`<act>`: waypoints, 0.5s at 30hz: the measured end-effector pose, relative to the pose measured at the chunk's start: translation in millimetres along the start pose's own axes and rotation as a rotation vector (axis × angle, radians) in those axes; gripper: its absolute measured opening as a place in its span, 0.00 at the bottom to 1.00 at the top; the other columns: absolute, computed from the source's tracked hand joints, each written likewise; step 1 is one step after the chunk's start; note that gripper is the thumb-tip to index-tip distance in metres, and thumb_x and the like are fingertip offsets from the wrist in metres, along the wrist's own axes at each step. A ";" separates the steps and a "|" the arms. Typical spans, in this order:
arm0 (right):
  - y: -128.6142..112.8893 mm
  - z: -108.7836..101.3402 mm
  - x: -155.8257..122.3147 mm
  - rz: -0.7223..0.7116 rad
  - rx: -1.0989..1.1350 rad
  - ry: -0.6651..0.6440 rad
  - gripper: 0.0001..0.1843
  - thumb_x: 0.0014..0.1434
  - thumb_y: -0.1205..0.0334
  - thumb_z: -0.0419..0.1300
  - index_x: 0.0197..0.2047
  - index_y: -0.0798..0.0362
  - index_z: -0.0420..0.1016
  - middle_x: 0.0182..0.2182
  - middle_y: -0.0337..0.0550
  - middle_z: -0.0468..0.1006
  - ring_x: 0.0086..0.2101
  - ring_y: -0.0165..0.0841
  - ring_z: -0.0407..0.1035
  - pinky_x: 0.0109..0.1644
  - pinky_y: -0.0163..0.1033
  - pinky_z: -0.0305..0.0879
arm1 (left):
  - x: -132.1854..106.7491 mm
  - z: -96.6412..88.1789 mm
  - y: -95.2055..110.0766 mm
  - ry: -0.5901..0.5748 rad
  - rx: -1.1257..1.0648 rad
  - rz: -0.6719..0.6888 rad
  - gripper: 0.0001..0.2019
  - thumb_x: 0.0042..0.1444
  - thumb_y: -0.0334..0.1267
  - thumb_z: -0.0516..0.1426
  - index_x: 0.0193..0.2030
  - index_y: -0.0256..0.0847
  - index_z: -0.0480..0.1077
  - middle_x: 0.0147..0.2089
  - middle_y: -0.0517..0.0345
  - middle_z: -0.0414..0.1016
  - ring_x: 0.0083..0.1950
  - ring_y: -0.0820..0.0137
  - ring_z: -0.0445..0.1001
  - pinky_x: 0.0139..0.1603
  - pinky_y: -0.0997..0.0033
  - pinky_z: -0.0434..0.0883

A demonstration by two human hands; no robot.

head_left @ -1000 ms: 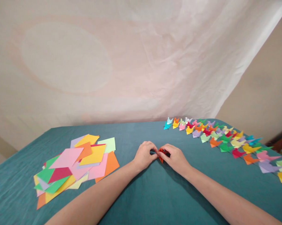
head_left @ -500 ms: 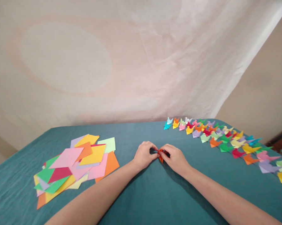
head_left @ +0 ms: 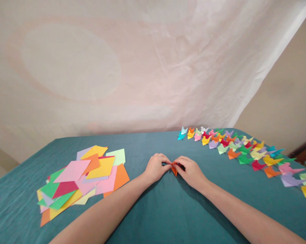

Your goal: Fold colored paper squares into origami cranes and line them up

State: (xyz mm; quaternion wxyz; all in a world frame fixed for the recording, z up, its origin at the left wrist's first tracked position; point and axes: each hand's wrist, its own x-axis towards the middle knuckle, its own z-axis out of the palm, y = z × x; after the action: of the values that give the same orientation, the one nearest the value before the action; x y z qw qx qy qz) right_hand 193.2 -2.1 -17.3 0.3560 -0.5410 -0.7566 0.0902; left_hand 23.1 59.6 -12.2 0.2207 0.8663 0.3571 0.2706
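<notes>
While the left hand (head_left: 156, 167) seems to pinch its far end, thumb and finger almost meeting, the folded orange paper (head_left: 174, 172) lies just right of that hand and partly under the nearer right hand (head_left: 191, 171), likewise pinched on it, its tapered point aimed back between the wrists.

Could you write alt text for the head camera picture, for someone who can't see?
A person's left hand and right hand hold a small folded orange paper over a teal cloth. Overlapping coloured paper sheets lie to the left; rows of small folded paper birds to the right.
</notes>
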 end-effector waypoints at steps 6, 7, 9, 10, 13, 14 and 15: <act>0.8 -2.2 -1.8 -0.032 0.012 -0.025 0.07 0.59 0.66 0.54 0.37 0.51 0.73 0.34 0.42 0.74 0.36 0.33 0.68 0.42 0.38 0.65 | -3.5 -2.1 5.8 0.009 0.074 0.052 0.04 0.52 0.35 0.59 0.32 0.45 0.76 0.37 0.60 0.75 0.42 0.68 0.69 0.46 0.68 0.65; 1.2 -3.3 -2.4 -0.044 0.013 -0.035 0.07 0.59 0.66 0.54 0.37 0.51 0.73 0.34 0.42 0.74 0.37 0.33 0.68 0.42 0.38 0.64 | -4.4 -2.8 7.3 0.011 0.095 0.069 0.04 0.53 0.35 0.58 0.32 0.44 0.76 0.37 0.60 0.75 0.42 0.68 0.69 0.46 0.68 0.65; 1.8 -6.0 -3.4 -0.078 -0.005 -0.052 0.08 0.59 0.66 0.54 0.38 0.51 0.73 0.36 0.42 0.74 0.37 0.33 0.68 0.42 0.38 0.64 | -6.2 -4.4 10.6 0.011 0.148 0.107 0.04 0.54 0.34 0.57 0.32 0.44 0.75 0.38 0.60 0.74 0.44 0.67 0.68 0.46 0.68 0.64; 1.7 -7.5 -3.9 -0.097 -0.028 -0.055 0.08 0.59 0.66 0.54 0.39 0.51 0.73 0.36 0.42 0.74 0.37 0.33 0.68 0.42 0.38 0.64 | -7.0 -5.3 12.3 0.008 0.177 0.127 0.05 0.54 0.34 0.57 0.32 0.43 0.75 0.38 0.59 0.74 0.44 0.67 0.67 0.46 0.68 0.64; -1.1 -11.7 -4.8 -0.152 -0.132 -0.042 0.07 0.59 0.65 0.55 0.39 0.51 0.73 0.37 0.43 0.75 0.37 0.34 0.68 0.43 0.40 0.62 | -8.5 -7.8 17.0 -0.010 0.257 0.172 0.06 0.56 0.33 0.55 0.33 0.42 0.73 0.38 0.57 0.73 0.45 0.66 0.67 0.46 0.67 0.63; -2.9 -12.8 -4.9 -0.168 -0.169 -0.034 0.06 0.58 0.64 0.56 0.39 0.51 0.74 0.36 0.44 0.75 0.37 0.35 0.67 0.42 0.40 0.62 | -8.6 -8.5 18.2 -0.016 0.278 0.181 0.06 0.57 0.33 0.54 0.34 0.41 0.73 0.39 0.57 0.73 0.45 0.66 0.67 0.46 0.66 0.63; -4.9 -13.6 -4.9 -0.184 -0.204 -0.026 0.06 0.58 0.64 0.56 0.38 0.51 0.74 0.36 0.44 0.75 0.37 0.35 0.67 0.42 0.41 0.61 | -8.6 -9.0 19.2 -0.022 0.295 0.189 0.06 0.57 0.33 0.54 0.34 0.41 0.73 0.39 0.56 0.73 0.45 0.66 0.66 0.45 0.66 0.63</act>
State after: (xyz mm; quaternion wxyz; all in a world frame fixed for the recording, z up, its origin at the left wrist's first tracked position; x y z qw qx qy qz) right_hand 199.0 -11.8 -6.9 0.2960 -0.5018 -0.8127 -0.0134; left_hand 21.9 42.5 2.9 0.0685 0.9219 0.3075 0.2253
